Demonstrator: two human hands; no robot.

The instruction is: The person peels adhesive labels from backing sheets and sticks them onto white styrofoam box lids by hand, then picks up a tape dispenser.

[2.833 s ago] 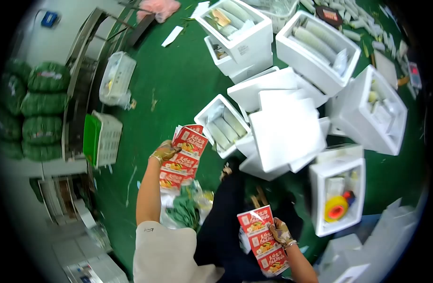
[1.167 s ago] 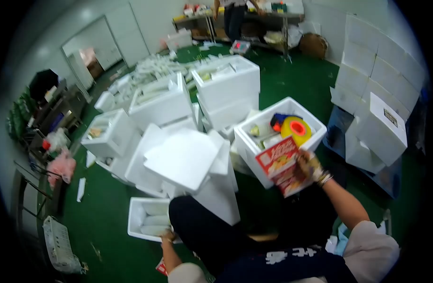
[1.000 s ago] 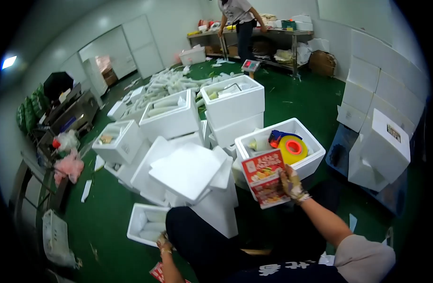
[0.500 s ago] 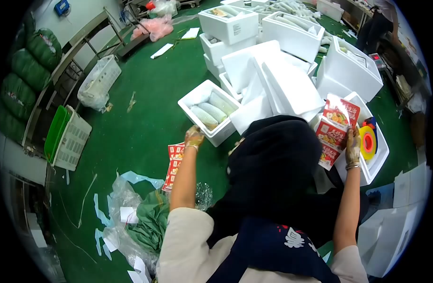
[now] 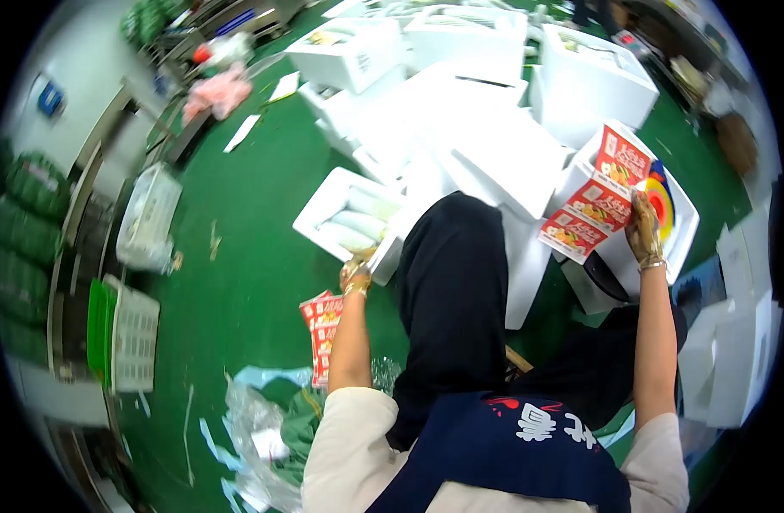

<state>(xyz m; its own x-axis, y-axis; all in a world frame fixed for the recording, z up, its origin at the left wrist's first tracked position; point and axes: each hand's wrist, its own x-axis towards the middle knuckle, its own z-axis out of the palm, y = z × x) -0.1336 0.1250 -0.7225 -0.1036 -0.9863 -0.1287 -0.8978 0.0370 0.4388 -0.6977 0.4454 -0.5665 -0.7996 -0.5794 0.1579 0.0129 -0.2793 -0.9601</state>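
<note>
My right hand (image 5: 644,229), in a thin stained glove, is closed on the edge of a strip of red printed labels (image 5: 595,203) with food pictures. The strip hangs over an open white foam box (image 5: 684,227) that holds a roll of yellow and red tape (image 5: 661,203). My left hand (image 5: 355,275), gloved too, has its fingers closed over the near rim of another white foam box (image 5: 324,244). Inside that box lie several pale green, net-wrapped vegetables (image 5: 358,221). More red label sheets (image 5: 324,333) lie below my left hand, beside the forearm.
White foam boxes and lids (image 5: 503,154) are piled ahead of my knees. To the left stand a white crate (image 5: 137,338) with a green basket (image 5: 101,333) and another white crate (image 5: 148,214). Clear plastic and a green bag (image 5: 302,427) lie at lower left.
My view has shifted and tilted, and a knee shows more clearly. The label strip in my right hand has turned and now spreads flatter toward me. My left hand stays at the box rim.
</note>
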